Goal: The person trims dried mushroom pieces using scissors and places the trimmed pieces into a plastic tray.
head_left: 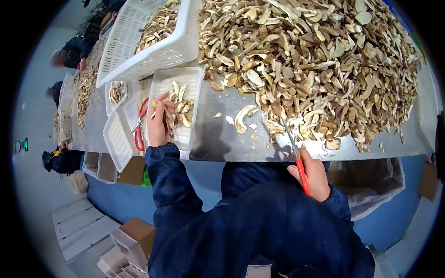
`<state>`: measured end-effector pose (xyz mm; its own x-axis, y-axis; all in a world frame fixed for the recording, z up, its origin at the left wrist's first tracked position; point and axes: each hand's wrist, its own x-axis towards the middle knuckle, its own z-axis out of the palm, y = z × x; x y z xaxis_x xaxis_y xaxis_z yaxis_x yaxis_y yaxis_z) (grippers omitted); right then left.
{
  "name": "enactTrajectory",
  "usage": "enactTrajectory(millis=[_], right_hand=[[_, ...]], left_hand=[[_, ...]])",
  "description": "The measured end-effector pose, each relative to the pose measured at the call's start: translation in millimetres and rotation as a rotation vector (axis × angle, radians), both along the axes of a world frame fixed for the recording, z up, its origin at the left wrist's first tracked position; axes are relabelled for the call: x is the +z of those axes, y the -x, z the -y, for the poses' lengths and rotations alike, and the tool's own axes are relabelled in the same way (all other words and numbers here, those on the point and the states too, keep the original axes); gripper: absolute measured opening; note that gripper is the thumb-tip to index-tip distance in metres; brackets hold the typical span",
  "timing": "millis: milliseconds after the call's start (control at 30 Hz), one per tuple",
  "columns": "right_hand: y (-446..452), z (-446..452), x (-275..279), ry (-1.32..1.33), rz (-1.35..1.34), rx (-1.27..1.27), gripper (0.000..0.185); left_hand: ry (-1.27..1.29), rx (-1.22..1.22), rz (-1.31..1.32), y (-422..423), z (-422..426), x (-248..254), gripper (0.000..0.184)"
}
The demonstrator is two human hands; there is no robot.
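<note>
My left hand is over a shallow white tray, its fingers curled round some dried mushroom slices. More slices lie in the tray beside the fingers. In my right hand, near the table's front edge, is a knife-like tool with a red handle and a narrow metal blade that points away from me toward the mushrooms. Beyond it spreads a large heap of sliced dried mushrooms. A few loose pieces lie on the metal table between my hands.
Red-handled scissors lie left of the tray, near an empty small tray and a small tray of slices. A large white basket stands behind. People work at the far left. A lined box sits below the table.
</note>
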<state>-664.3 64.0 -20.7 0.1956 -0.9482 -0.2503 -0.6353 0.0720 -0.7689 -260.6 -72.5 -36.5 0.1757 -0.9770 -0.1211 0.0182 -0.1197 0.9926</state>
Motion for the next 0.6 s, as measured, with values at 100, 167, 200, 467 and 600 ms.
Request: enactTrajectory(millis=[100,167,200,467,600], right_hand=[[1.1,1.9,2.0,-0.053,-0.021,0.014,0.052],[0.9,1.5,1.1,-0.045,-0.010,0.008,0.053],[0.8,1.1,0.3,-0.041,-0.005,0.005,0.054],[3.7,-3.1,0.3,-0.038,-0.022,0.001,0.054],[3.7,-2.7,-2.4,-0.036,0.013,-0.010,0.052]], left_hand=[[0.212,0.009,0.801,11.1,7.3,-2.9,0.045],[0.356,-0.054,1.221,20.6,7.1,-6.2,0.048],[0.358,-0.094,1.287,42.5,2.1,5.0,0.048],[0.320,-0.216,1.067,155.9,-23.3,-50.3,0.021],[0.269,-0.346,0.909,146.2,-21.8,-54.7,0.024]])
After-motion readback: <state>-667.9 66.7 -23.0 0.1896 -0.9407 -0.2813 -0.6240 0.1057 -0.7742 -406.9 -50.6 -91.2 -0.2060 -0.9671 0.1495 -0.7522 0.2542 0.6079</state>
